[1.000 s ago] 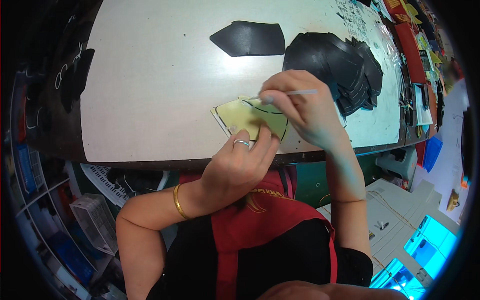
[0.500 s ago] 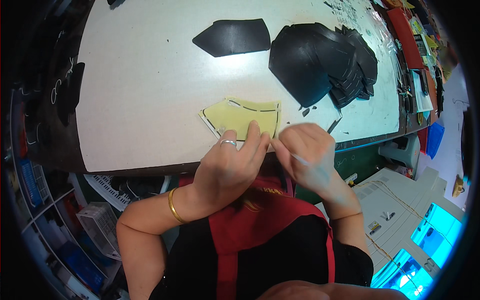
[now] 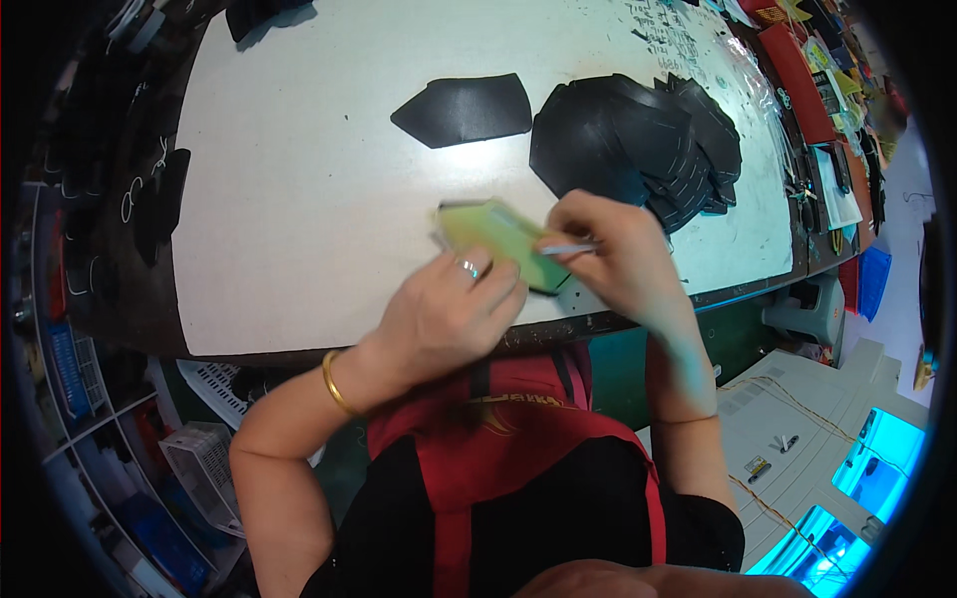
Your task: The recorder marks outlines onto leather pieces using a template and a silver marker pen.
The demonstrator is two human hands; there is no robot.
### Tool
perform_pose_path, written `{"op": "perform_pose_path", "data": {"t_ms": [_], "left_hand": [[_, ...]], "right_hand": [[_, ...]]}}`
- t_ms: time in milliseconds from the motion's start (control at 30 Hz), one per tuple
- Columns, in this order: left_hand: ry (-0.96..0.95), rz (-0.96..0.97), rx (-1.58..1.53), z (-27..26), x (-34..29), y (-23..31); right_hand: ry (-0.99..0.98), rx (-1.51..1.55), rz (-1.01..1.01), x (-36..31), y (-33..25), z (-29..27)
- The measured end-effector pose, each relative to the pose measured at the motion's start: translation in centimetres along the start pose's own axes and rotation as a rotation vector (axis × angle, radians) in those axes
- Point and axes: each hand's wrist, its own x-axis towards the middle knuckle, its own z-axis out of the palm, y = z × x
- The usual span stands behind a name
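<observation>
A yellow-green template [image 3: 503,234], blurred by motion and tilted, is at the table's near edge, with dark edging along parts of its outline. My left hand [image 3: 449,304], wearing a ring, is closed on its near left side; the thumb is hidden. My right hand [image 3: 613,249] grips a slim silver pen [image 3: 568,248] by the template's right side; I cannot tell whether the pen touches it. Beyond my hands lies a single black cut piece [image 3: 464,112], pointed at its left end. To its right is a fanned pile of black pieces [image 3: 588,140], several with pale dashed lines.
The white tabletop [image 3: 289,199] has a dark rim on my side. Black material [image 3: 164,204] with white loops hangs at the left edge. A red box [image 3: 797,80] and clutter line the right edge. A grey machine [image 3: 797,429] stands lower right, a white basket [image 3: 204,468] lower left.
The template has turned, its right end swinging down toward me. My right hand has moved up and the pen now shows across its fingers. The view has shifted, so the table appears lower.
</observation>
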Motion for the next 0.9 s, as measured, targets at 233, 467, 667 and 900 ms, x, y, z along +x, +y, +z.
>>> {"op": "perform_pose_path", "data": {"t_ms": [233, 467, 667, 900], "left_hand": [[0.078, -0.248, 0.051, -0.9, 3.9, -5.7], [0.08, -0.169, -0.087, -1.2, -3.2, -0.8], [0.259, -0.33, -0.115, 0.0, -4.3, 0.2], [0.285, -0.389, -0.159, 0.4, -4.4, 0.6]], "right_hand": [[0.693, -0.553, -0.061, 0.5, 3.6, -4.2], [0.198, 0.196, 0.039, -0.1, 0.0, -0.8], [-0.034, 0.144, -0.123, 2.9, 0.6, 2.1], [-0.09, -0.11, -0.097, 2.9, -0.5, 2.8]]}}
